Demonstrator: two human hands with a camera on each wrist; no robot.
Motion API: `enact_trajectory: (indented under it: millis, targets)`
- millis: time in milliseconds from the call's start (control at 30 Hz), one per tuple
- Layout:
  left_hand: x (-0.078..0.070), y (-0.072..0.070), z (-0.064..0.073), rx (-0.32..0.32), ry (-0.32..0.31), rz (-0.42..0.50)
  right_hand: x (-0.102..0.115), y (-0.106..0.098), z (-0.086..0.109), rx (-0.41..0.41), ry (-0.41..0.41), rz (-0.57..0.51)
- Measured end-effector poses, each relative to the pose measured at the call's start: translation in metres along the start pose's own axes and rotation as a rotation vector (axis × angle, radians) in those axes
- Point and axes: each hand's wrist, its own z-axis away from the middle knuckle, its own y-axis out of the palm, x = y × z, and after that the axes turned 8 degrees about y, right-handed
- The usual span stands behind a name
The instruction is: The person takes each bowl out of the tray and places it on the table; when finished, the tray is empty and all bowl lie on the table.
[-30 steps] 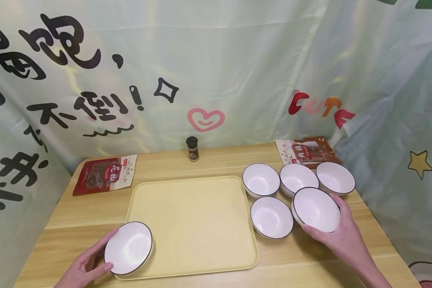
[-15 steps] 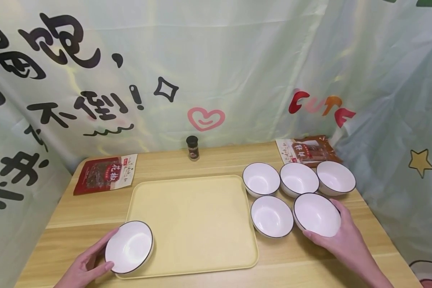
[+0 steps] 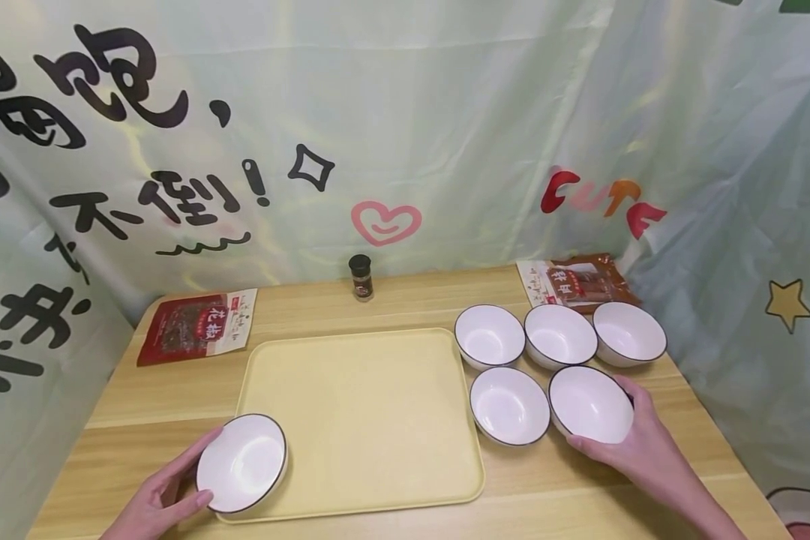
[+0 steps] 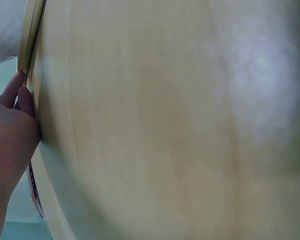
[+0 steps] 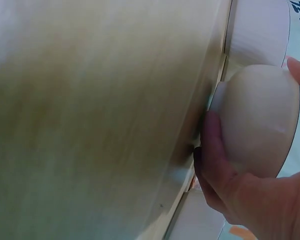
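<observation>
At the front left corner of the yellow tray (image 3: 364,420), my left hand (image 3: 151,499) holds a white bowl (image 3: 243,463) with a dark rim, thumb near the front edge and fingers along the far side. My right hand (image 3: 648,442) grips a matching bowl (image 3: 590,405) from its right side, at the right end of the front row. The right wrist view has the fingers round that bowl's underside (image 5: 260,120), close over the table. Left of it stands another bowl (image 3: 510,406). In the left wrist view, the left hand (image 4: 12,130) sits at the edge and its bowl is mostly hidden.
Behind, three more bowls (image 3: 559,335) form a row right of the tray. A red spice packet (image 3: 196,328) lies back left, a brown packet (image 3: 580,285) back right. A small black-capped jar (image 3: 361,277) stands by the printed cloth (image 3: 445,135).
The right hand has brought its bowl down and slightly toward the front, into line beside the neighbouring bowl. My left hand and its bowl have stayed in place.
</observation>
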Motion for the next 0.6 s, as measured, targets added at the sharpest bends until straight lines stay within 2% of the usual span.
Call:
enact_trajectory:
  millis: [333,600]
  targets:
    - [0.0015,0.0002,-0.0014,-0.003,-0.008,-0.016,-0.0017,-0.0025,-0.0021,0.006,-0.005,0.033]
    - [0.0025,-0.0004,-0.0015,0.003,0.013,-0.027,-0.0017,-0.0040,-0.0041,-0.001,-0.005,0.066]
